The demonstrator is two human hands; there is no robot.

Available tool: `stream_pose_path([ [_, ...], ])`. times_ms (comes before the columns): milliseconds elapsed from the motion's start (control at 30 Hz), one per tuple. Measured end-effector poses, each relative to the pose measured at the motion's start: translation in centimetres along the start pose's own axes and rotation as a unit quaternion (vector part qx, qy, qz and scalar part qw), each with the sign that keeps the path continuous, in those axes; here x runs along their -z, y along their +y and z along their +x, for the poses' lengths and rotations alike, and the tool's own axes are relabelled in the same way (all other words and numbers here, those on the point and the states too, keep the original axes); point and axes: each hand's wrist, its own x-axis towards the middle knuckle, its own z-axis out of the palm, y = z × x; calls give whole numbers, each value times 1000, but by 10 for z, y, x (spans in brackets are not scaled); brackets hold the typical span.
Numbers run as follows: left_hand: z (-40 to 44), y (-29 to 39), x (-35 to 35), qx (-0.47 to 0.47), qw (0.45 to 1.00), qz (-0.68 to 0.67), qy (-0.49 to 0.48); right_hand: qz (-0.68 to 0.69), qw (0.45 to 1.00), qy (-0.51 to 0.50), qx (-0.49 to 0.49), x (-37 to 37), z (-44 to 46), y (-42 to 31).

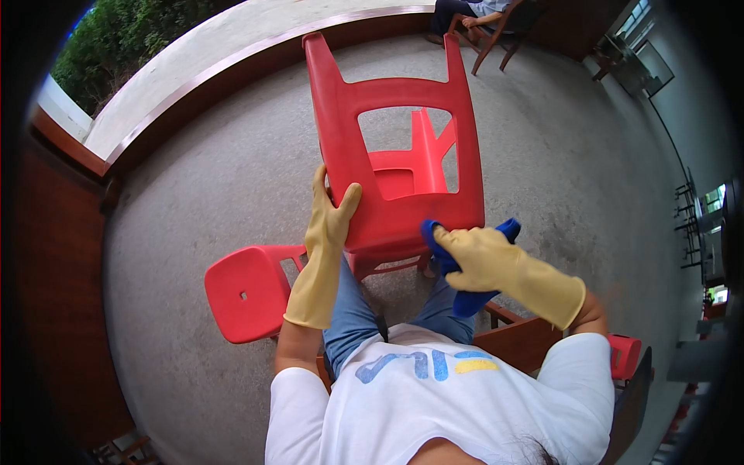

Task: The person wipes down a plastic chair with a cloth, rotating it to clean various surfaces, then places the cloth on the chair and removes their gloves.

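A red plastic stool (403, 93) is tipped on its side in front of me, its legs pointing away and its seat end near my knees. My left hand (332, 208), in a yellow rubber glove, grips the stool's left edge, with the thumb on the near face and the other fingers partly hidden behind it. In my right hand (477, 256), also gloved in yellow, is a blue cloth (471, 301). The cloth lies against the stool's lower right corner, and its ends stick out around the fingers.
Another red stool (246, 294) stands upright on the grey floor (201, 178) to my left. Part of a red stool (624, 356) shows at the right. Further off, a person (484, 9) sits on a wooden chair (496, 37). A low wall (232, 74) runs along the far left.
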Motion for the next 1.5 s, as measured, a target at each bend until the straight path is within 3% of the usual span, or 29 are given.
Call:
stream_pose_path([
  [67,-4,5,-3,7,1000,-6,8,38,998,57,-4,-23,3,-15],
  [200,-13,2,-16,23,999,-29,22,31,993,41,-109,-33,-6,-27],
  [367,-13,-23,-35,-37,997,-41,53,14,988,100,-118,-38,-11,-15],
  [500,-9,-37,-41,-73,994,-34,69,56,982,84,-160,-24,13,-12],
  [600,-15,-27,-39,-36,993,-102,39,53,984,63,-160,-17,10,-14],
  [800,-10,-30,-41,-38,995,-81,37,23,989,7,-149,-20,-10,-6],
  [1000,-15,-23,-40,-22,996,-77,45,28,983,59,-172,-17,17,-10],
  [1167,-14,-24,-42,-28,996,-68,41,32,987,17,-160,-21,-17,-11],
  [1367,-12,-25,-42,-54,995,-74,41,24,986,45,-162,-5,12,-8],
  [1500,-13,-27,-39,-44,997,-49,41,30,987,14,-156,15,23,-13],
])
